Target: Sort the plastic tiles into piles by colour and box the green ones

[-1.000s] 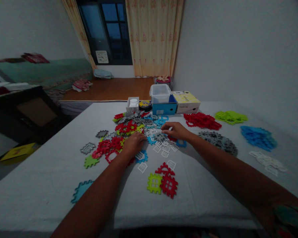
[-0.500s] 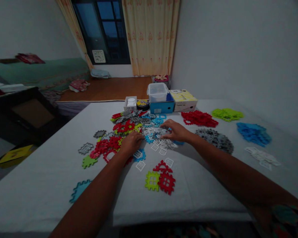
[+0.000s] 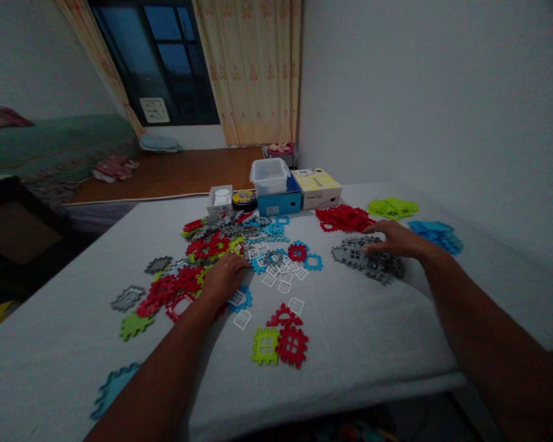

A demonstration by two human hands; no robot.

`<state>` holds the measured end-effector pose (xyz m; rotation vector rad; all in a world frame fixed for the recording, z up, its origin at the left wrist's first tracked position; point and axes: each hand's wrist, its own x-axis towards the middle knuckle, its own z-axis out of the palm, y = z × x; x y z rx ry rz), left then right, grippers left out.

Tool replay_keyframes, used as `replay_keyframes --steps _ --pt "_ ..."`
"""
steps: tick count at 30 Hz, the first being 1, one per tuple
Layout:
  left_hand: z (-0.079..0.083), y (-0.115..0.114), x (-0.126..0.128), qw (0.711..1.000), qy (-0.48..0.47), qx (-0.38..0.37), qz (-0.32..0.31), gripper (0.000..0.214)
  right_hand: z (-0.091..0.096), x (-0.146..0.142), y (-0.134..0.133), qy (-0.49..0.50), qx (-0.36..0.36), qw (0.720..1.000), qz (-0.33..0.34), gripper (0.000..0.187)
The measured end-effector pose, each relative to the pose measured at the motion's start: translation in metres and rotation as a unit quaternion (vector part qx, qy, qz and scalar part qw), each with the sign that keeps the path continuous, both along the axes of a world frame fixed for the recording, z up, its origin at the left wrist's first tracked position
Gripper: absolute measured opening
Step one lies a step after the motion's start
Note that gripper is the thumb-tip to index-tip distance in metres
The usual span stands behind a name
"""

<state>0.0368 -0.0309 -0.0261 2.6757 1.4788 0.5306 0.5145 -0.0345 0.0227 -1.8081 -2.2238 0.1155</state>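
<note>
My left hand [image 3: 225, 276] rests on the right edge of a mixed heap of plastic interlocking building pieces [image 3: 207, 245], back up. Its fingers are curled together, and what lies under them is hidden. My right hand [image 3: 396, 238] is over a pile of grey interlocking pieces [image 3: 368, 261], thumb and forefinger apart, with a grey piece close by its fingertips. Between the hands lie several small white window-frame pieces [image 3: 283, 270], a red square piece [image 3: 297, 252] and a blue frame piece [image 3: 313, 262].
Sorted piles of red [image 3: 343, 218], lime-green [image 3: 393, 207] and blue pieces [image 3: 437, 236] sit at the right. Nearer me lie a lime square [image 3: 265, 347] and a red square [image 3: 293, 345]. A clear container [image 3: 270, 175] and boxes stand at the back.
My right hand has moved right, from the middle heap to the grey pile, and the red square and blue frame there are now uncovered. My left hand stays at the heap. The view has turned right.
</note>
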Motion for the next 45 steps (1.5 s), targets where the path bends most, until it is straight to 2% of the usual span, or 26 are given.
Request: replay_keyframes --steps 2,4,6,8,10,13,18,24,26,28,32,35,39,42,45 --pt "0.0 0.0 0.0 1.0 -0.003 -0.002 0.0 0.028 0.001 -0.027 0.0 0.003 0.039 0.999 0.026 0.05" --pt "-0.001 0.0 0.0 1.0 -0.01 -0.001 -0.005 0.029 0.001 -0.068 0.001 0.013 0.054 0.995 0.085 0.042" --pt "-0.002 0.0 0.0 1.0 -0.015 0.002 -0.01 0.029 -0.003 -0.112 0.004 0.006 0.038 0.988 0.15 0.034" --pt "-0.002 0.0 -0.002 1.0 -0.019 0.006 -0.013 0.029 -0.01 -0.149 0.01 -0.024 0.014 0.983 0.181 0.031" --pt "-0.003 0.0 -0.003 1.0 -0.023 0.009 -0.013 0.029 -0.018 -0.173 0.016 -0.055 -0.001 0.982 0.18 0.037" --pt "-0.004 0.0 -0.004 0.999 -0.027 0.009 -0.016 0.027 -0.029 -0.184 0.022 -0.062 -0.015 0.982 0.177 0.044" --pt "-0.004 0.0 -0.004 0.999 -0.026 0.011 -0.018 0.027 -0.036 -0.18 0.013 -0.038 0.007 0.982 0.187 0.027" --pt "-0.005 0.003 -0.006 0.999 -0.024 0.006 -0.02 0.029 -0.039 -0.18 0.005 -0.082 0.057 0.983 0.152 0.03" --pt "-0.005 0.004 -0.007 0.999 -0.025 0.007 -0.02 0.029 -0.039 -0.176 0.008 -0.065 0.082 0.986 0.129 0.032" --pt "-0.005 0.004 -0.008 0.999 -0.023 0.008 -0.021 0.028 -0.036 -0.169 0.014 -0.007 0.102 0.99 0.099 0.033" --pt "-0.006 0.005 -0.009 1.0 -0.017 0.012 -0.018 0.029 -0.018 -0.134 0.025 0.156 0.152 0.975 0.041 0.032" --pt "-0.006 0.006 -0.009 1.0 -0.014 0.01 -0.016 0.03 -0.004 -0.092 0.034 0.247 0.195 0.948 -0.047 0.031" --pt "-0.003 0.005 -0.008 1.0 -0.016 0.004 -0.02 0.03 -0.002 -0.037 0.045 0.338 0.178 0.915 -0.131 0.027" --pt "-0.002 0.004 -0.007 1.0 -0.023 -0.001 -0.018 0.03 -0.007 -0.013 0.053 0.35 0.135 0.917 -0.135 0.022" --pt "-0.001 0.003 -0.006 0.999 -0.027 0.001 -0.019 0.03 -0.007 0.001 0.06 0.289 0.105 0.94 -0.147 0.022"
